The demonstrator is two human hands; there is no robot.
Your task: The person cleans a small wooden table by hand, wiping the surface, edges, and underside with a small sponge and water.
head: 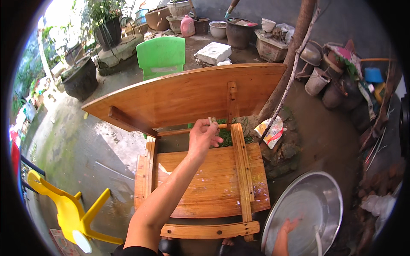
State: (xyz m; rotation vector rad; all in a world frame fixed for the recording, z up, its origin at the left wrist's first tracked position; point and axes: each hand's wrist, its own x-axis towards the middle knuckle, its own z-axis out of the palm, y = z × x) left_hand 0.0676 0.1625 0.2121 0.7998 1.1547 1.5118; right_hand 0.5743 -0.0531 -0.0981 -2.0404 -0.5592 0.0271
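My left hand (pixel 203 136) is raised over a varnished wooden piece of furniture, pinching a small pale object (pixel 212 120) between thumb and fingers; its kind is unclear. Behind that hand a long wooden board (pixel 192 92) stands tilted, with brackets on its near face. Below lies a wet wooden panel (pixel 205 182) flanked by wooden rails, with a curved crosspiece (pixel 208 231) nearest me. To the right, my right hand (pixel 290 225) dips into water in a large metal basin (pixel 333 192). Its fingers look extended, with nothing visible in them. A pale hose (pixel 318 240) hangs into the basin.
A yellow plastic chair (pixel 69 208) lies tipped over at left. Behind the board stands a green plastic chair (pixel 161 56). A thin tree trunk (pixel 296 41) and a hanging rope (pixel 290 80) rise at right. Plant pots (pixel 240 33) line the wall; the ground is wet.
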